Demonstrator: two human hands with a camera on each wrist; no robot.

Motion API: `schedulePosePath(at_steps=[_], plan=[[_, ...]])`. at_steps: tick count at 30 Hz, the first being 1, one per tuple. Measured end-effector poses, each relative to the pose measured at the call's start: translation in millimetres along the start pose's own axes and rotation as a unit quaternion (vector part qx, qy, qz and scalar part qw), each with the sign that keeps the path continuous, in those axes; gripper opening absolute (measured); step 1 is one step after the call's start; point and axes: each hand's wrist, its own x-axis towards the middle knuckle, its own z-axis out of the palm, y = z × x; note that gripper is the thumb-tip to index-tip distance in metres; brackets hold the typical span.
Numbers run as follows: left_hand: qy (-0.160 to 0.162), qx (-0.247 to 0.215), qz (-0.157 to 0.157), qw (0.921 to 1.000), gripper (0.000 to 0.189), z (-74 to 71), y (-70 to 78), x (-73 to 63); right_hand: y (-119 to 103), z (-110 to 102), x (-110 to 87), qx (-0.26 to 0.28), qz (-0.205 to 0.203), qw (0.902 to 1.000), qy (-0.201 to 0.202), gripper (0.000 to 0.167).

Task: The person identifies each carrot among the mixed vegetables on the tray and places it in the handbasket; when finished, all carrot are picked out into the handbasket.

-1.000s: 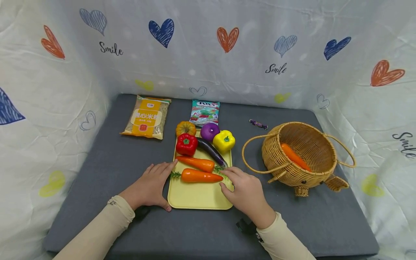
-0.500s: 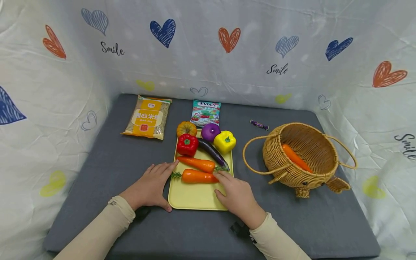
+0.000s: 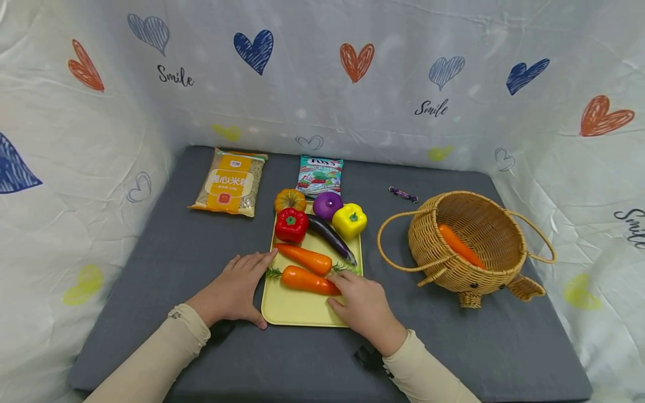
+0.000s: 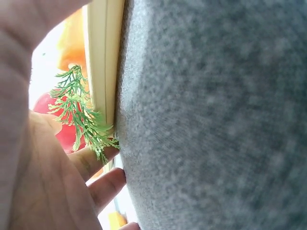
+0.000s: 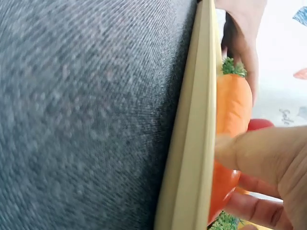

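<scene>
Pinching the tapered orange carrot (image 3: 304,280), lower centre, the right hand (image 3: 364,305) needs even pressure, left hand (image 3: 233,291) straight-fingered against the yellow rectangular tray (image 3: 297,311).

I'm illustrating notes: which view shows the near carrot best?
The head view: the near carrot shows nearly whole, only its tip end partly hidden by the right hand. The right wrist view shows it closer, partly covered; the left, its leaves and an overexposed orange patch.

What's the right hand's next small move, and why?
I'd probably lift the near carrot slightly off the tray: the right hand seems to pinch it near its tip, the left hand is at the tray's edge, and the basket already holds another carrot.
</scene>
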Motion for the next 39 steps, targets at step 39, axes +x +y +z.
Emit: schedulePosePath(at_steps=[39], plan=[[-0.002, 0.015, -0.005, 0.9999, 0.163, 0.0, -0.1, 2.4, 28.6, -73.3, -35.4, -0.014, 0.015, 0.9893, 0.144, 0.033]])
